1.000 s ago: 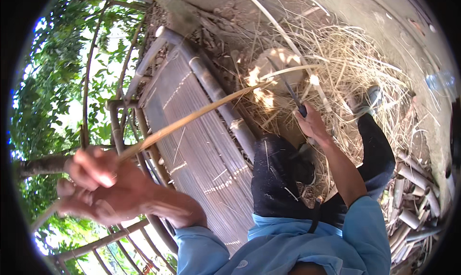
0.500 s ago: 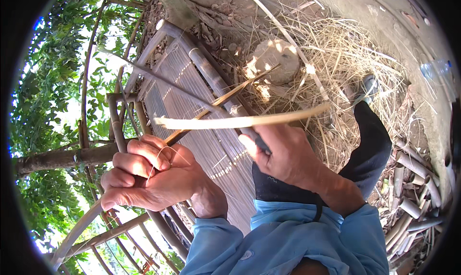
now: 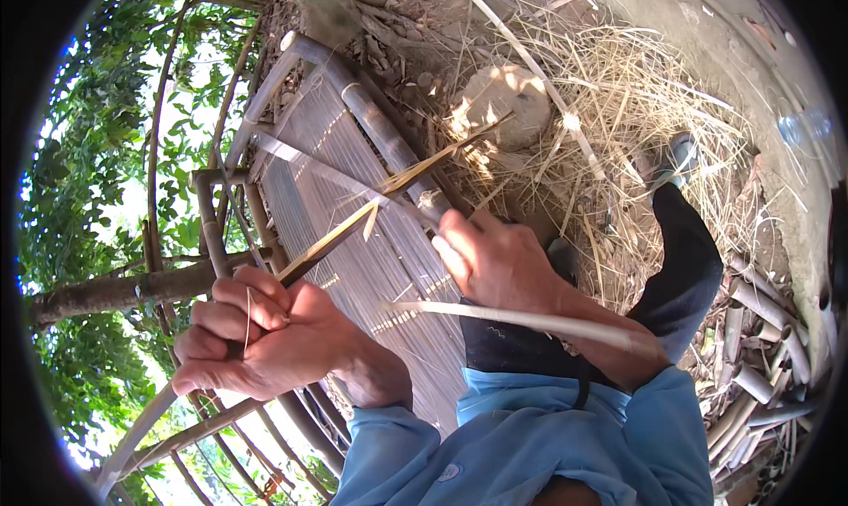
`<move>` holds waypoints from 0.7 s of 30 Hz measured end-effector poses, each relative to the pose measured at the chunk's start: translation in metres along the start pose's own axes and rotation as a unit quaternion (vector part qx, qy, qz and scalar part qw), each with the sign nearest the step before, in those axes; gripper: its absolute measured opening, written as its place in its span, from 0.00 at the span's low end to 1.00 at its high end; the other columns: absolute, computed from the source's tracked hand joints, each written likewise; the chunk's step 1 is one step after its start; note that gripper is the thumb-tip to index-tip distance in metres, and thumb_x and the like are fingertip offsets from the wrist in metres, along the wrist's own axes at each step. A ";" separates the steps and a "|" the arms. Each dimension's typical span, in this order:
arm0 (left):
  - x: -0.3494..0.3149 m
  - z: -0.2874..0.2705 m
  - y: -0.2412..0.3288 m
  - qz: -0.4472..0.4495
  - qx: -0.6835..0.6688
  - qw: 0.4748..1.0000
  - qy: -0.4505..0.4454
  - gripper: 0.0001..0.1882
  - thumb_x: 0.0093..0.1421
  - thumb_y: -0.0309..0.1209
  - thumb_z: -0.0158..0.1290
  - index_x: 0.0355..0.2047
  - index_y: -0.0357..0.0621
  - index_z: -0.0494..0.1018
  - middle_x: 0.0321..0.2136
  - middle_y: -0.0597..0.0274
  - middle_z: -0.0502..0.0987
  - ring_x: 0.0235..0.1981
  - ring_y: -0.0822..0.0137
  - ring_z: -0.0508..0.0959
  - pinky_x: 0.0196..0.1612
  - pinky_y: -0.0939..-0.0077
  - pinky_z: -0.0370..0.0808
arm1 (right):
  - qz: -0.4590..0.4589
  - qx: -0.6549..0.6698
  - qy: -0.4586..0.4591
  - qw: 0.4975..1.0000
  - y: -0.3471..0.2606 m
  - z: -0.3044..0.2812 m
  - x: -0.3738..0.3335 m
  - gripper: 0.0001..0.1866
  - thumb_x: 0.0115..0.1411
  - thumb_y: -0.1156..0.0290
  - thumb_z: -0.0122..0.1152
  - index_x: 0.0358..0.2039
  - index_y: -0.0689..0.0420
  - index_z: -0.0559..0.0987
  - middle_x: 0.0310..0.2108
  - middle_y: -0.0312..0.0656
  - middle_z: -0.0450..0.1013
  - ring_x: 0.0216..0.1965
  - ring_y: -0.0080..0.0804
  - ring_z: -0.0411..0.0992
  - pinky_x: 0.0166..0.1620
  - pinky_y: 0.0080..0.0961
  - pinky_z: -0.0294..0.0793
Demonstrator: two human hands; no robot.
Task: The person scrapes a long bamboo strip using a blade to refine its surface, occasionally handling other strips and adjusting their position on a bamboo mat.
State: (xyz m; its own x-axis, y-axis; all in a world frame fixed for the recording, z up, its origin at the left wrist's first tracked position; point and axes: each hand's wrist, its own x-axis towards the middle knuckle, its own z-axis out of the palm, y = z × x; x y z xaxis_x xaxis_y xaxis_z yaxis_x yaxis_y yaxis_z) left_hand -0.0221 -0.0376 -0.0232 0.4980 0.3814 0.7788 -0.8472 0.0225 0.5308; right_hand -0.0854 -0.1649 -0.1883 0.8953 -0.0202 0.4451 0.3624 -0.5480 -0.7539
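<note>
My left hand [image 3: 274,334] is closed around a long split bamboo strip [image 3: 331,237]. The strip runs from low on the left, through my fist, up toward the round stump. A thin fibre [image 3: 248,312] loops over the left fingers. My right hand [image 3: 508,263] is closed on a long-bladed knife; its grey blade [image 3: 322,169] crosses the bamboo strip, and the handle is hidden in my fist. A small sliver [image 3: 370,221] sticks out from the strip near the blade. A pale, slightly blurred shaving [image 3: 521,319] passes in front of my right forearm, apart from both hands.
A slatted bamboo bench [image 3: 305,166] lies beneath my hands. Beyond it stand a round stump [image 3: 508,109] and a heap of pale shavings [image 3: 636,91]. Cut bamboo pieces [image 3: 755,384] are piled at right, below a clear plastic bottle [image 3: 806,128]. Bamboo railing [image 3: 115,296] runs along the left.
The pale shaving has dropped from above my right hand to over my right forearm. The knife's blade has shifted and turned along the strip. My left hand has moved slightly left and down.
</note>
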 end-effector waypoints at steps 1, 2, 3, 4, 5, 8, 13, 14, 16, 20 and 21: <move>0.001 -0.005 -0.002 -0.002 0.017 1.000 0.007 0.28 0.74 0.58 0.33 0.22 0.54 0.53 0.13 0.72 0.48 0.11 0.76 0.51 0.12 0.81 0.50 | -0.010 0.006 -0.028 1.000 -0.016 -0.012 0.000 0.13 0.62 0.65 0.62 0.46 0.50 0.74 0.27 0.48 0.73 0.20 0.45 0.77 0.18 0.38 0.76; -0.001 0.003 0.002 0.011 0.055 0.998 0.035 0.28 0.74 0.57 0.33 0.22 0.55 0.51 0.13 0.73 0.48 0.11 0.76 0.49 0.12 0.80 0.49 | -0.020 0.010 -0.053 0.998 -0.032 -0.027 0.000 0.13 0.63 0.63 0.62 0.46 0.51 0.74 0.27 0.48 0.74 0.20 0.45 0.77 0.18 0.37 0.76; -0.003 0.004 0.002 0.012 0.056 0.998 0.032 0.28 0.74 0.57 0.33 0.22 0.55 0.51 0.13 0.73 0.48 0.11 0.76 0.49 0.12 0.80 0.49 | 0.005 0.009 -0.026 1.000 -0.019 -0.019 -0.004 0.14 0.63 0.63 0.62 0.46 0.51 0.74 0.26 0.49 0.73 0.20 0.45 0.77 0.17 0.37 0.76; -0.006 0.005 -0.001 0.008 0.053 0.998 0.028 0.28 0.74 0.57 0.33 0.22 0.55 0.51 0.13 0.73 0.47 0.11 0.76 0.49 0.13 0.80 0.49 | 0.033 0.005 0.002 0.999 0.008 -0.003 -0.008 0.14 0.63 0.63 0.62 0.46 0.51 0.73 0.26 0.49 0.73 0.20 0.45 0.77 0.17 0.37 0.75; -0.003 0.007 -0.001 0.019 0.049 0.998 0.029 0.28 0.74 0.57 0.32 0.22 0.55 0.51 0.13 0.73 0.47 0.12 0.76 0.48 0.13 0.80 0.49 | 0.046 0.002 0.034 0.998 0.033 0.005 -0.003 0.14 0.63 0.63 0.62 0.46 0.52 0.73 0.26 0.50 0.73 0.20 0.45 0.77 0.17 0.37 0.75; 0.013 -0.002 -0.015 0.008 0.049 0.998 0.032 0.28 0.75 0.56 0.32 0.22 0.54 0.51 0.14 0.73 0.47 0.12 0.76 0.48 0.14 0.79 0.47 | 0.089 -0.042 -0.016 0.995 0.054 0.011 0.003 0.12 0.63 0.68 0.63 0.44 0.55 0.73 0.27 0.48 0.73 0.20 0.45 0.76 0.21 0.37 0.77; 0.015 -0.018 -0.011 0.024 0.032 0.999 -0.015 0.27 0.76 0.52 0.33 0.21 0.53 0.55 0.14 0.73 0.47 0.13 0.76 0.47 0.16 0.77 0.47 | -0.038 -0.003 0.024 0.999 0.030 0.012 0.000 0.10 0.63 0.67 0.63 0.41 0.53 0.74 0.23 0.46 0.72 0.19 0.41 0.75 0.20 0.34 0.76; 0.014 -0.019 -0.015 0.020 0.042 0.999 -0.001 0.27 0.76 0.52 0.33 0.21 0.53 0.55 0.14 0.73 0.47 0.13 0.76 0.47 0.16 0.77 0.47 | 0.040 -0.001 0.003 0.999 0.054 0.020 0.001 0.08 0.64 0.66 0.62 0.40 0.52 0.73 0.22 0.47 0.73 0.19 0.42 0.76 0.19 0.35 0.76; 0.017 -0.008 -0.020 0.023 0.042 0.998 0.027 0.27 0.76 0.51 0.34 0.21 0.53 0.55 0.14 0.73 0.47 0.13 0.76 0.47 0.15 0.78 0.47 | 0.066 -0.077 0.043 0.994 0.124 0.031 0.004 0.08 0.65 0.65 0.61 0.39 0.52 0.72 0.19 0.47 0.72 0.19 0.43 0.77 0.17 0.36 0.75; 0.035 -0.042 -0.032 0.037 0.066 0.997 -0.013 0.25 0.76 0.46 0.37 0.20 0.52 0.55 0.14 0.73 0.47 0.13 0.76 0.48 0.16 0.78 0.47 | 0.038 0.014 -0.026 0.999 0.073 0.028 0.014 0.13 0.62 0.68 0.62 0.46 0.50 0.72 0.24 0.48 0.71 0.20 0.43 0.77 0.19 0.37 0.77; 0.034 -0.036 -0.027 0.019 0.050 0.998 0.019 0.24 0.76 0.43 0.38 0.19 0.52 0.55 0.14 0.73 0.48 0.14 0.76 0.48 0.16 0.77 0.47 | -0.013 0.031 -0.017 0.999 0.054 0.025 0.009 0.16 0.61 0.70 0.62 0.49 0.49 0.72 0.26 0.48 0.70 0.19 0.44 0.76 0.20 0.37 0.78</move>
State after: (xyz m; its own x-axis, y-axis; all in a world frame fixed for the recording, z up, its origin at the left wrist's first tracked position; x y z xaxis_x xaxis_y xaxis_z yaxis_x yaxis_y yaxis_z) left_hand 0.0107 0.0081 -0.0230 0.4566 0.4146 0.7872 -0.8422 -0.0839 0.5327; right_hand -0.0512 -0.1734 -0.2371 0.8932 0.0223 0.4491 0.4002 -0.4951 -0.7712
